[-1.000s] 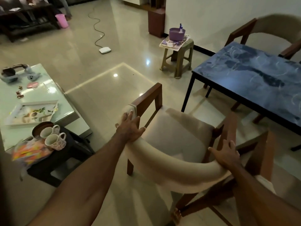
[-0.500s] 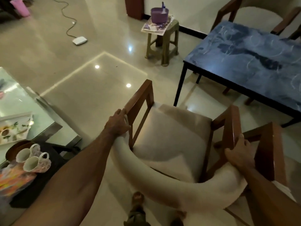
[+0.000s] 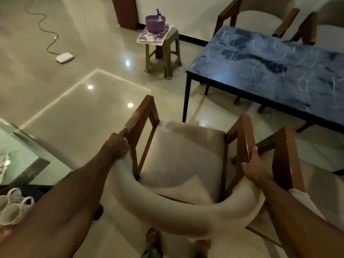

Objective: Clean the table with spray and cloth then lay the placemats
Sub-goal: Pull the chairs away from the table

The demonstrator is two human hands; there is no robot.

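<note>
The left hand (image 3: pixel 117 144) holds the near chair (image 3: pixel 182 164) where the left wooden armrest meets the curved cream backrest; its fingers curl around this joint and the index finger lies along the top of the wood. The right hand (image 3: pixel 256 167) grips the same chair on the right side, with the thumb on the right armrest and the fingers closed over the end of the backrest. Both grips are closed on the chair. The seat cushion is beige and faces the far side. Just to the right of this chair stands a second chair (image 3: pixel 286 155) of the same kind, its armrest close beside the right hand.

Farther to the right is the tabletop (image 3: pixel 279 67), dark blue with pale curved marks, on thin black legs. Two more chairs (image 3: pixel 258 17) stand at its far side. Left of the tabletop, well apart from the hands, is a small plastic stool (image 3: pixel 165 53). On it lies a flowered placemat (image 3: pixel 154 35), and on that stands a purple basket (image 3: pixel 155 23) with the spray bottle (image 3: pixel 158 14) standing out of it. The cloth I cannot make out.

On the floor at the far left lies a white device (image 3: pixel 64 57) with a cable. At the near left edge are two patterned cups (image 3: pixel 13 207) beside a glass tabletop (image 3: pixel 20 151).
</note>
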